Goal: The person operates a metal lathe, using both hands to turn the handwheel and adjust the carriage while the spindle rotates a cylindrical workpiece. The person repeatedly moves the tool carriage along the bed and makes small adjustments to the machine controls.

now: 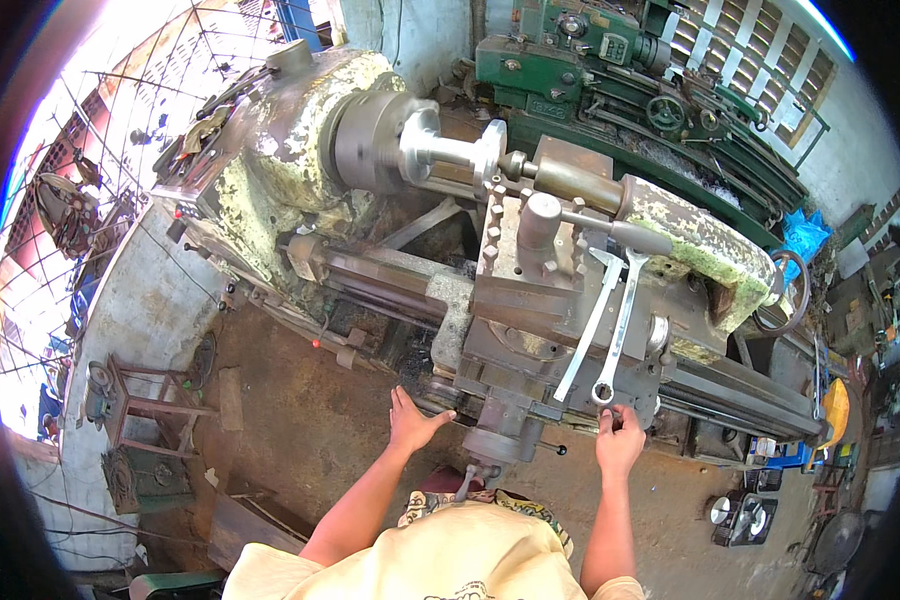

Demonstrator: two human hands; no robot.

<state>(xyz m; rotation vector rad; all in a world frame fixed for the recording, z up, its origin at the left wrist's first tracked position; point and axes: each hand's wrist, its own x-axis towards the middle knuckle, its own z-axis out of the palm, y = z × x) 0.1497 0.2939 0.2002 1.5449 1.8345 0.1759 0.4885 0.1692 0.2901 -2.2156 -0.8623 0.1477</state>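
My left hand [417, 422] is open, thumb and fingers apart, beside the lathe carriage's front; whether it touches the metal there I cannot tell. My right hand [621, 440] is closed, fingers pinched at the carriage's right front edge; what they hold is hidden. Just above it, a combination wrench [622, 325] lies on the carriage, with a caliper [590, 325] alongside. Behind them stands the tool post [540, 235] with its clamp lever [635, 236]. A shiny flanged workpiece [455, 151] sits between the blurred chuck [375, 140] and the tailstock [690, 230].
A crank handle [478, 480] juts toward my waist. The headstock [280, 130] has peeling paint and tools on top. A green lathe [610, 90] stands behind. At left are a wooden stool [160, 405] and wire mesh; a black crate [745, 518] sits at right.
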